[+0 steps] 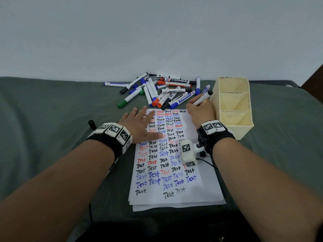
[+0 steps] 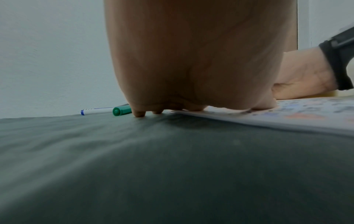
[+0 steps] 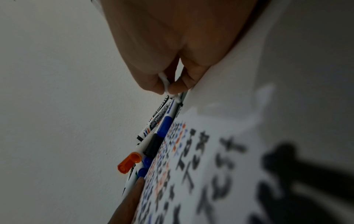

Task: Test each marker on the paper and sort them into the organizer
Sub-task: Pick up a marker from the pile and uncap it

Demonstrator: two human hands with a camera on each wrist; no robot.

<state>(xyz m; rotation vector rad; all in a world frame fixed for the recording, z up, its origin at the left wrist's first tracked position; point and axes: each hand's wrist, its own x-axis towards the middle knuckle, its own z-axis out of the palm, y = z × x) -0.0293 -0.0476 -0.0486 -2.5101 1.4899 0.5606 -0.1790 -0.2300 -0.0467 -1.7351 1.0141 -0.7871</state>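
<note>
The testing step. The right hand (image 1: 201, 110) holds an uncapped marker (image 1: 202, 98) in a writing grip, fingers (image 3: 176, 88) pinching its barrel, tip at the top right of the paper (image 1: 201, 186). The left hand (image 1: 139, 124) lies flat, fingers (image 1: 145, 110) spread, steadying the sheet's upper left. A loose black cap (image 1: 91, 123) lies left of it. Untested markers (image 1: 157, 89) are heaped beyond the paper; the organizer (image 1: 244, 126) stands just right, its visible compartments empty. Next, presumably: write the mark, recap, drop the marker into a compartment.
</note>
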